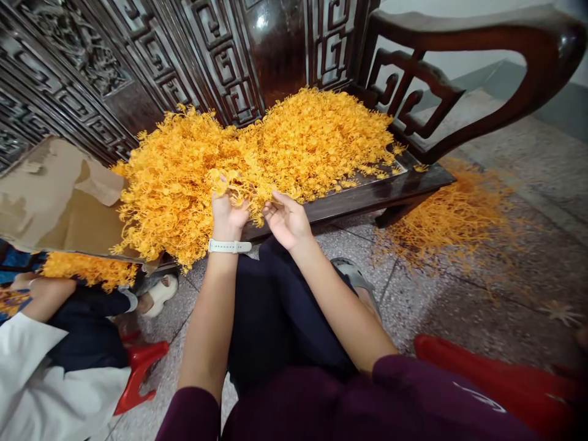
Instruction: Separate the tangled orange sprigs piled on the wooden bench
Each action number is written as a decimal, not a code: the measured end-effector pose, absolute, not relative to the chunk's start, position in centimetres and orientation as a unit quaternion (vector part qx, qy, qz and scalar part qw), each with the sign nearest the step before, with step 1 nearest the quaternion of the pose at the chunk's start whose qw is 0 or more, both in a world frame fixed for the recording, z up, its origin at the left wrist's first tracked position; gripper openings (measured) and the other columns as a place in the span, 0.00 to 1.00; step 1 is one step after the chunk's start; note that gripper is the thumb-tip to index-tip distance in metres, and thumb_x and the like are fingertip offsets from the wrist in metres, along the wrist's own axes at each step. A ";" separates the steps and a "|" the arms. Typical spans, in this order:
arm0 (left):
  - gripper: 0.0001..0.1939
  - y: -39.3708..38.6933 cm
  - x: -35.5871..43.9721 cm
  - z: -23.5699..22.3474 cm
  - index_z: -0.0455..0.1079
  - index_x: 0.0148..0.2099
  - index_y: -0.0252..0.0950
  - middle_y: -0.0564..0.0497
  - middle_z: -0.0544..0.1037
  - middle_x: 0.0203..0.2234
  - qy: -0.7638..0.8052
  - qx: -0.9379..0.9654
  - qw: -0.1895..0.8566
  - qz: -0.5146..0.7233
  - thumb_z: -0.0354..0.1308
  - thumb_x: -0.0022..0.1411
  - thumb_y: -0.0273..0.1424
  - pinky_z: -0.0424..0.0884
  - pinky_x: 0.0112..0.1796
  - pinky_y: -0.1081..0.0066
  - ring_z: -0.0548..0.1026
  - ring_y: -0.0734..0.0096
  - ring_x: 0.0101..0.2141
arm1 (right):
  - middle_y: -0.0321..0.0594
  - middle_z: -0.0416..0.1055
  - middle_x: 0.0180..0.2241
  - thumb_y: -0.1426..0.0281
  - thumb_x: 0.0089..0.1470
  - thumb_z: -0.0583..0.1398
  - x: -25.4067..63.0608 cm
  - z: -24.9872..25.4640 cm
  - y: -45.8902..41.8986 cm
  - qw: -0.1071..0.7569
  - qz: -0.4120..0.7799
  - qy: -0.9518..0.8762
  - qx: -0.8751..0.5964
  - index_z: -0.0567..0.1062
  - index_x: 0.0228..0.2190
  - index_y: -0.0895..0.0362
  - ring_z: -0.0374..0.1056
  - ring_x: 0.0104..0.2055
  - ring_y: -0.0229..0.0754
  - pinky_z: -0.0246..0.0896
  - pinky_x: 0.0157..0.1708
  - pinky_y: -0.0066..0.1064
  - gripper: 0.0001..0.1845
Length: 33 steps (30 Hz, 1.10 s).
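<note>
Left grip (227, 211) maybe pinching a tuft of orange sprigs (221, 187), hard to tell; right grip (287, 220) open beside it. Huge heap (257, 153) still on the carved settee (367, 208), another spill (441, 220) on the floor.

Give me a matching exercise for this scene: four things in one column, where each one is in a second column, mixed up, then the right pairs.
Things:
1. White watch strap
2. Large heap of orange branching sprigs
3. Loose scatter of orange sprigs
4. Torn brown cardboard sheet

Places:
A. On the speckled stone floor
B. Beside the heap, at the bench's end
C. Around the person's left wrist
D. On the dark carved wooden bench

Right pairs: 1-C, 2-D, 3-A, 4-B.
</note>
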<state>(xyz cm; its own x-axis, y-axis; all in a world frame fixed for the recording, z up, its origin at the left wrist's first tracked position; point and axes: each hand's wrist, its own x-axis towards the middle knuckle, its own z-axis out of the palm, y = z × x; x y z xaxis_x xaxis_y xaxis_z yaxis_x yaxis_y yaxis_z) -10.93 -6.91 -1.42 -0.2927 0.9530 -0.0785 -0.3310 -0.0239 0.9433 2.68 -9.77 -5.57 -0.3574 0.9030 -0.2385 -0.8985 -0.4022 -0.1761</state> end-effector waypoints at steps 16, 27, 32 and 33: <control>0.15 -10.1 -8.2 0.2 0.81 0.35 0.34 0.49 0.76 0.27 0.497 0.572 0.512 0.404 0.77 0.54 0.39 0.63 0.24 0.73 0.71 0.73 0.24 | 0.26 0.64 0.19 0.62 0.47 0.74 3.9 -7.0 -8.2 0.577 0.771 -0.037 -0.268 0.66 0.23 0.53 0.61 0.22 0.32 0.54 0.21 0.27 0.21; 0.14 -9.3 -8.7 1.0 0.74 0.34 0.35 0.55 0.63 0.22 0.408 0.295 0.584 0.637 0.57 0.75 0.31 0.70 0.26 0.80 0.66 0.81 0.21 | 0.26 0.63 0.17 0.70 0.40 0.75 3.3 -5.3 -9.5 0.573 0.769 -0.188 -0.210 0.69 0.21 0.54 0.56 0.20 0.32 0.56 0.24 0.29 0.19; 0.14 -9.5 -9.2 1.4 0.72 0.33 0.36 0.55 0.62 0.22 0.432 0.276 0.570 0.643 0.58 0.75 0.31 0.67 0.23 0.80 0.63 0.82 0.19 | 0.28 0.64 0.18 0.71 0.44 0.73 4.0 -5.7 -8.8 0.520 0.809 -0.191 -0.197 0.68 0.21 0.53 0.60 0.22 0.35 0.61 0.26 0.30 0.18; 0.15 -9.6 -9.5 1.4 0.71 0.33 0.36 0.56 0.61 0.21 0.428 0.271 0.568 0.648 0.58 0.76 0.32 0.64 0.21 0.80 0.60 0.82 0.18 | 0.27 0.58 0.16 0.70 0.46 0.72 4.1 -5.8 -8.6 0.510 0.823 -0.163 -0.190 0.64 0.19 0.53 0.56 0.20 0.34 0.59 0.25 0.30 0.21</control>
<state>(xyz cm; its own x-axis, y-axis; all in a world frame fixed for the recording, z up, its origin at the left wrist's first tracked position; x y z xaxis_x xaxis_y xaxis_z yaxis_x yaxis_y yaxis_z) -9.54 -9.55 1.38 -0.2072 0.9689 -0.1353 -0.5046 0.0126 0.8632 4.15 -8.59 -5.85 -0.4085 0.9010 -0.1461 -0.7775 -0.4273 -0.4613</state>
